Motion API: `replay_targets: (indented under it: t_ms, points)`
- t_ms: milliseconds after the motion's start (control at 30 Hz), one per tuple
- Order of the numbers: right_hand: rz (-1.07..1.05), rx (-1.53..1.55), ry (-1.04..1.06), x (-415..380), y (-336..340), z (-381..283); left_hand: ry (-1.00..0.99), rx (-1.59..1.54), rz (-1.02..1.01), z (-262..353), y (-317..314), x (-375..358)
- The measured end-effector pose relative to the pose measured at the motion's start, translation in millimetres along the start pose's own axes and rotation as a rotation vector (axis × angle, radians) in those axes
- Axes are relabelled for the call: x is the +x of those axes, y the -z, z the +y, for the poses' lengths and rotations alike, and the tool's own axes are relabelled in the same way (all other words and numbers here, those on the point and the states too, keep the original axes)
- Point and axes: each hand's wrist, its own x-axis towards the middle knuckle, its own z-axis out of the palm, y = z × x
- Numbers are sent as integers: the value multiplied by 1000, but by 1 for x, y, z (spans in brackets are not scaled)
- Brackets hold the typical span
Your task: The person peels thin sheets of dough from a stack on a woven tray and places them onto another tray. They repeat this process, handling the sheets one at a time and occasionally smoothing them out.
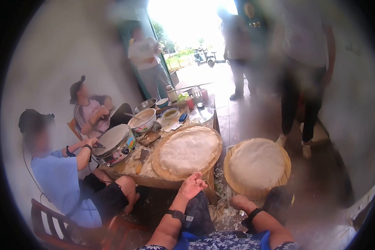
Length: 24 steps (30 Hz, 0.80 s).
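My left hand point(192, 186) is raised palm up over my left knee, just in front of the table's near edge. Its fingers are loosely bent and apart, with nothing visible in them. Beyond it, a round sheet of pale dough point(189, 150) lies on a woven round tray point(156, 160) at the table's corner. My right hand point(241, 203) is near my right knee, its fingers turned under and mostly hidden. Past that hand, a second pale dough round point(257, 162) rests on another woven tray point(288, 166), right of the table.
At the left, a seated person in blue point(56, 175) works at a round griddle point(112, 139). Another person point(89, 108) sits behind. Bowls point(142, 121), cups point(190, 103) and tools crowd the table point(129, 177). Three people stand near the doorway and right wall. Scraps point(221, 212) litter the floor.
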Motion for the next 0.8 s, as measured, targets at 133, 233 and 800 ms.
replay_targets:
  t_ms: [133, 233, 800]
  points:
    - [-22, 32, -56, -6, 22, -13, 1, -2, -15, -1, 5, -2]
    - [-47, 22, -70, -10, 37, -22, -22, 2, -34, 0, -1, -3]
    - [-25, 62, -65, 1, 4, -5, -541, 90, 674, 67, 22, -44]
